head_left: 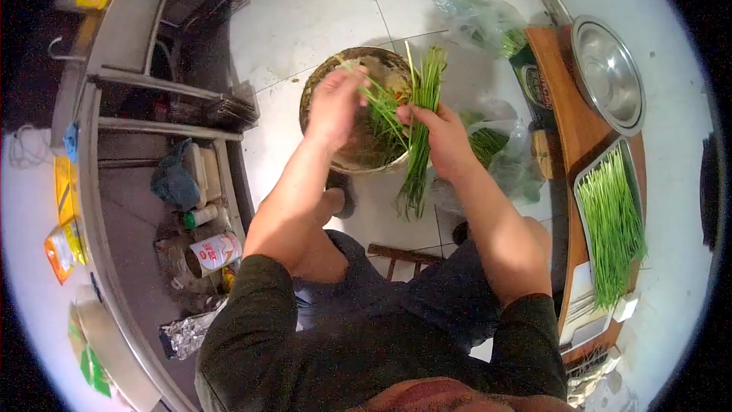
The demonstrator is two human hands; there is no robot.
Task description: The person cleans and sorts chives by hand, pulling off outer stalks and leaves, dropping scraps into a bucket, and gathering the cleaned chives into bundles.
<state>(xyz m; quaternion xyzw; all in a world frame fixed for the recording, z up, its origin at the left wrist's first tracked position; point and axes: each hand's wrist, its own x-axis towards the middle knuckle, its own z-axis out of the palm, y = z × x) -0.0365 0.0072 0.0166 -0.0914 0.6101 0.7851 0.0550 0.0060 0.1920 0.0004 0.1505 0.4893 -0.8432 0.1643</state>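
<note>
My right hand point(444, 136) is closed around a thick bunch of long, thin green stalks point(424, 114) that look like garlic chives, with their pale ends pointing away from me. To its left, my slightly blurred left hand point(335, 103) pinches a few loose stalks point(383, 107), which slant across toward the bunch. Both hands are above a round bucket point(306, 99) with a stained, dirty inside. Green scraps and a bit of red show in the bucket, partly covered by my hands and the stalks.
Clear plastic bags point(476, 15) with greens lie on the tiled floor to the right. A wooden board point(555, 69) there bears a steel bowl point(608, 72) and a tray of long green stalks point(610, 229). Left are metal shelves point(171, 126) with a can point(216, 252).
</note>
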